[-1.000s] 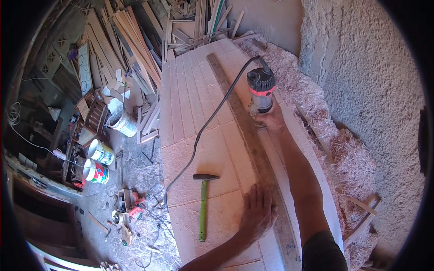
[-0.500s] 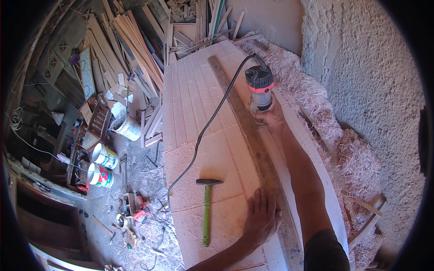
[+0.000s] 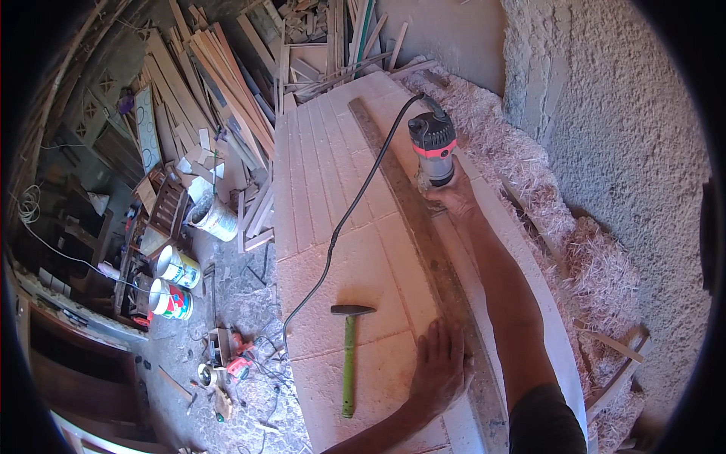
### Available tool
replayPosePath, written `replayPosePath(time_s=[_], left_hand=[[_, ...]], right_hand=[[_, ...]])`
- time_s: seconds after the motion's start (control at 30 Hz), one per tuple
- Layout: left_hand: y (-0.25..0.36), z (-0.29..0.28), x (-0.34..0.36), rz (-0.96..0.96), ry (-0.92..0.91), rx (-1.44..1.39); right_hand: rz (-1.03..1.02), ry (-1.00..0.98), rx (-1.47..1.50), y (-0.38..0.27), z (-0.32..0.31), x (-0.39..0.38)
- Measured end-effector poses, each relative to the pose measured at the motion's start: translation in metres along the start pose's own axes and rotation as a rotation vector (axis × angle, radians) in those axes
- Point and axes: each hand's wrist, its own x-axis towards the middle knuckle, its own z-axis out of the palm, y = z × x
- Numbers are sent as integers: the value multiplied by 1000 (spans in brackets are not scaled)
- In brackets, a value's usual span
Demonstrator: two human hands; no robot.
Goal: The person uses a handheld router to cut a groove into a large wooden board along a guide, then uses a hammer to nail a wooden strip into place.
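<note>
My right hand [image 3: 452, 192], arm stretched far forward, is wrapped round the lower part of a trim router [image 3: 433, 144] with a black top and a red band. The router stands on a large pale wooden panel [image 3: 321, 265] scored with long grooves, against the right side of a long wooden straightedge [image 3: 423, 238]. Its bit and base are mostly hidden by my hand. My left hand [image 3: 441, 367] lies with fingers stretched out on the panel and the near part of the straightedge. Left of it rests a hammer [image 3: 349, 356] with a green handle. The router's black cord [image 3: 338, 227] loops across the panel.
Wood shavings [image 3: 529, 166] heap along the panel's right side, beneath a rough plaster wall [image 3: 620, 113]. Leaning boards [image 3: 227, 76] crowd the far left. On the floor stand several buckets [image 3: 178, 266], with a red power tool [image 3: 240, 365] and tangled cords nearby.
The view has shifted slightly, so the panel and hammer appear a little lower. Both hands keep their places, the right on the router and the left on the straightedge.
</note>
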Motion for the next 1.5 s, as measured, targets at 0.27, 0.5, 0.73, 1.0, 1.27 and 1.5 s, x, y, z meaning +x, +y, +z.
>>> replayPosePath(time_s=[0.27, 0.5, 0.73, 1.0, 1.27, 1.5], left_hand=[[0, 0, 1, -2, -9, 34], [1, -1, 2, -5, 6, 59], [-1, 2, 0, 7, 36, 0], [-1, 4, 0, 7, 32, -3], [0, 8, -3, -7, 54, -9], [-1, 15, -4, -28, 82, -36]], right_hand=[[-33, 46, 55, -5, 6, 2], [-45, 52, 30, -2, 6, 5], [-38, 22, -16, -2, 5, 7], [-21, 40, -132, -13, -8, -19], [2, 16, -161, -28, -29, -76], [78, -35, -30, -36, -50, -139]])
